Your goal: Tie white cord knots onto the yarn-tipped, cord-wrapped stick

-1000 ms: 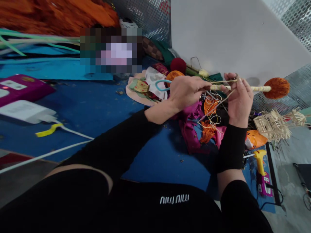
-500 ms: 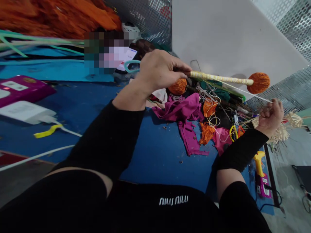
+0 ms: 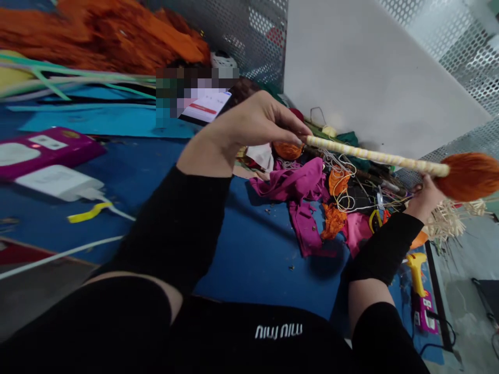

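Note:
In the head view, my left hand (image 3: 265, 122) is closed, pinching the bare end of a stick (image 3: 370, 152) wrapped in pale yellow and white string. The stick points right, above the table, with a bushy orange ball-shaped head (image 3: 473, 176) at its far end. My right hand (image 3: 425, 195) is just below the stick, near that head. Its fingers are curled together, their tips partly hidden behind the stick, and any thread in them cannot be made out. Under the stick lie magenta cloth scraps (image 3: 302, 182), orange scraps (image 3: 333, 221) and tangled white string (image 3: 345, 200).
The blue table (image 3: 249, 259) carries a lit phone (image 3: 206, 106), a purple power strip (image 3: 42, 150), a white charger (image 3: 60, 182) and an orange cloth heap (image 3: 128, 36). Yellow-handled scissors (image 3: 375, 222) and a yellow glue gun (image 3: 417, 270) are at right. A white board (image 3: 351, 67) leans behind.
The stick's orange head has swung toward me and to the right. My right hand has moved slightly left and down, close under the stick. The taut white string from it no longer shows.

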Demonstrator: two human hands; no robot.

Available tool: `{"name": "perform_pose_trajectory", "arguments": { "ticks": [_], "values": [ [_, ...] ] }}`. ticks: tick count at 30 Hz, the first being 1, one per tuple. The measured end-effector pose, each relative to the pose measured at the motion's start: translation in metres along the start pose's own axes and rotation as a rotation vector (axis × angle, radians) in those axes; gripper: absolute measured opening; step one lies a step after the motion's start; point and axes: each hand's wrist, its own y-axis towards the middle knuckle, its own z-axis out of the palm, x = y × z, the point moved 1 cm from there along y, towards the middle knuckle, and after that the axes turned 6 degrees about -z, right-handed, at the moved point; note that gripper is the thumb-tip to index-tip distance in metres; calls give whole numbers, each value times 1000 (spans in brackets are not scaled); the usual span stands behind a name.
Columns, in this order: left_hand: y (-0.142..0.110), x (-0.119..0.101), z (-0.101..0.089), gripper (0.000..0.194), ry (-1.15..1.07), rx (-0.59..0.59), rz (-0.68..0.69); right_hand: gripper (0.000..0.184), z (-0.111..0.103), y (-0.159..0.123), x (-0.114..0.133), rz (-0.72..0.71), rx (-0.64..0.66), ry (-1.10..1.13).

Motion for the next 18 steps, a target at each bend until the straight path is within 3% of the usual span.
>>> {"name": "perform_pose_trajectory", "arguments": {
  "ticks": [3, 6, 8, 10, 13, 15, 16, 18],
  "values": [
    [3, -2, 16, 26, -79, -34, -17, 14, 6, -14, 15, -59, -77, -498],
    [5, -4, 32, 25, -183, -72, -18, 20, 26, -32, 48, -305, -125, -970],
    [5, -5, 41, 25, -262, -70, -16, 28, 48, -49, 66, -491, -50, -862],
    [5, -7, 47, 25, -333, -67, -18, 31, 76, -73, 73, -580, 182, -571],
    [3, -11, 54, 22, -426, -76, -40, 31, 120, -115, 66, -433, 626, -215],
    [3, -14, 55, 20, -489, -82, -77, 31, 141, -139, 59, -291, 817, -68],
    [4, -15, 56, 20, -523, -86, -95, 29, 147, -148, 57, -238, 859, -47],
    [5, -16, 56, 21, -584, -94, -126, 35, 151, -159, 58, -221, 815, -70]
  ]
}}
